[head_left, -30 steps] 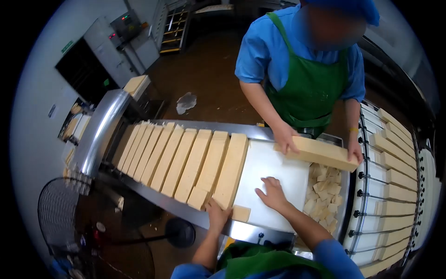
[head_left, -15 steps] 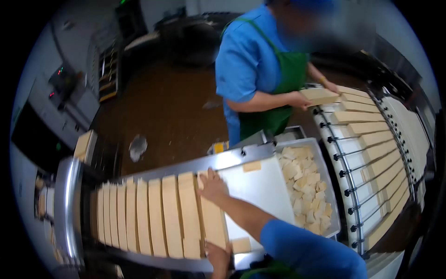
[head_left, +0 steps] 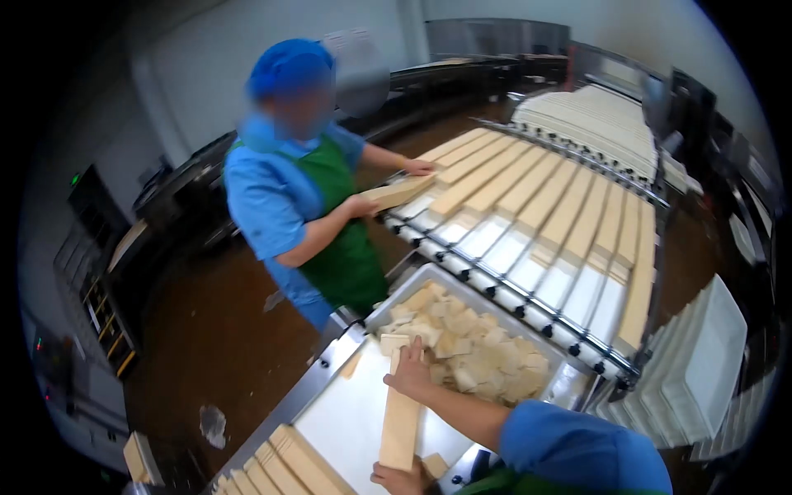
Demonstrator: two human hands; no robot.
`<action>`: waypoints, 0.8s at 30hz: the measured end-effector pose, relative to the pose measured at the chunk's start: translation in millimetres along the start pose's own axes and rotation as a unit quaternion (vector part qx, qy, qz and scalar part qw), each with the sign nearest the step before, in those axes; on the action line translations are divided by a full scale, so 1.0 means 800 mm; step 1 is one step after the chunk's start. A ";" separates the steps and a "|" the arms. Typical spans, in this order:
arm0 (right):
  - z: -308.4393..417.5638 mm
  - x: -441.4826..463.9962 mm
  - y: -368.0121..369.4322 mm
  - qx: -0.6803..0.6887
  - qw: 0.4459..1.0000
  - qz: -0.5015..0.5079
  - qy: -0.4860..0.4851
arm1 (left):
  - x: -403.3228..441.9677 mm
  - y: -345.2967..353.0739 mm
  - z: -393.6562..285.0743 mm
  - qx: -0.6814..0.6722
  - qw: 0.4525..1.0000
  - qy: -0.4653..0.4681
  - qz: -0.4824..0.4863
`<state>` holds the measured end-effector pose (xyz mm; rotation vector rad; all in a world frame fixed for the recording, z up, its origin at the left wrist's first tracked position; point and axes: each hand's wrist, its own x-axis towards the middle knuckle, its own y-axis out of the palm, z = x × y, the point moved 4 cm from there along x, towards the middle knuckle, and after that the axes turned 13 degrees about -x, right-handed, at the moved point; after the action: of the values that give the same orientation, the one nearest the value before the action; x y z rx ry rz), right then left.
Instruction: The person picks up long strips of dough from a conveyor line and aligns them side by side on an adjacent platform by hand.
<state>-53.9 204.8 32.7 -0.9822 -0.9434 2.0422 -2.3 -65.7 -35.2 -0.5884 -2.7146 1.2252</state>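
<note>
Head view: a long pale block (head_left: 399, 433) is held by both hands. Its far end is gripped from above by the right hand (head_left: 409, 373), and its near end is pinched between the thumb and fingers of the left hand (head_left: 399, 478). Half a second ago, the end block of the row (head_left: 289, 462) was touched by both hands. Now a block is seen apart from the row, over the white desk (head_left: 334, 408), just beside the bin (head_left: 509, 318) of broken bits (head_left: 495, 363). So one block seems to have been taken from the row. Whether it is lifted or laid flat cannot be told. Another block (head_left: 398, 193) is held by a co-worker (head_left: 318, 198) at the belt (head_left: 549, 282). No brand can be read; a sheet (head_left: 351, 41) is seen on the wall, but its marks are too small.
</note>
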 end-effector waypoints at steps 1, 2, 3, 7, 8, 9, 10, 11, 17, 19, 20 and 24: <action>-0.028 0.000 -0.022 0.006 1.000 -0.010 0.016 | -0.001 -0.007 -0.040 0.000 1.000 -0.009 0.018; -0.058 -0.002 -0.047 0.052 0.996 -0.071 0.018 | 0.010 0.004 -0.057 0.002 1.000 0.003 0.029; -0.088 -0.006 -0.071 0.096 0.987 -0.130 0.019 | 0.023 0.017 -0.070 -0.077 0.996 0.032 0.031; -0.225 -0.030 -0.187 0.086 0.953 -0.282 0.073 | 0.008 0.048 -0.187 -0.175 0.966 0.178 0.063; -0.260 -0.041 -0.215 0.093 0.947 -0.292 0.094 | -0.003 0.054 -0.221 -0.214 0.956 0.183 0.083; -0.290 -0.049 -0.246 0.100 0.941 -0.304 0.107 | -0.013 0.062 -0.253 -0.256 0.944 0.186 0.096; -0.320 -0.058 -0.273 0.113 0.941 -0.266 0.175 | -0.025 0.069 -0.279 -0.253 0.944 0.186 0.103; -0.352 -0.065 -0.293 0.125 0.934 -0.269 0.199 | -0.038 0.077 -0.304 -0.234 0.939 0.209 0.143; -0.537 -0.087 -0.349 0.069 0.918 -0.270 0.282 | -0.112 0.118 -0.399 -0.172 0.880 0.350 0.270; -0.571 -0.091 -0.369 -0.037 0.933 -0.196 0.298 | -0.134 0.131 -0.416 -0.178 0.859 0.376 0.299; -0.586 -0.088 -0.381 -0.148 0.931 -0.127 0.308 | -0.146 0.141 -0.422 -0.190 0.831 0.387 0.352; -0.659 -0.034 -0.388 -0.155 0.948 -0.155 0.230 | -0.178 0.171 -0.436 -0.211 0.747 0.409 0.479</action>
<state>478.4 506.8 57.4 -1.3106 -1.0938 1.3440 257.6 205.1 105.7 -2.1264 -1.8125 0.1673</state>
